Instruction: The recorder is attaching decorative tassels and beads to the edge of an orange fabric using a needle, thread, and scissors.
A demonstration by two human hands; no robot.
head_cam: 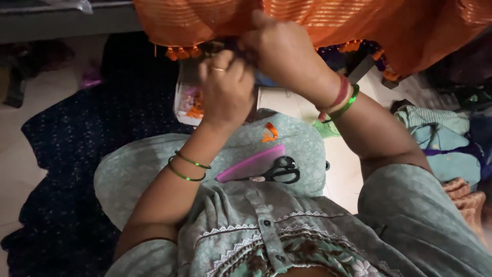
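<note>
While both hands pinch the tasselled hem of the orange cloth point(318, 20) hanging before the seated person, left hand point(225, 87) and right hand point(287, 51) should keep close together, holding the edge taut; scissors point(279, 172) rest on the lap.

The orange cloth point(318, 20) hangs low across the top, and both hands, the left hand point(225, 90) and the right hand point(282, 51), are pressed close together at its tasselled edge, with no gap between them. On the lap below, scissors point(281, 170) and a pink strip point(251, 163) lie in the way. Bare floor point(20, 154) lies open at far left, while folded clothes point(441, 138) crowd the right.
</note>
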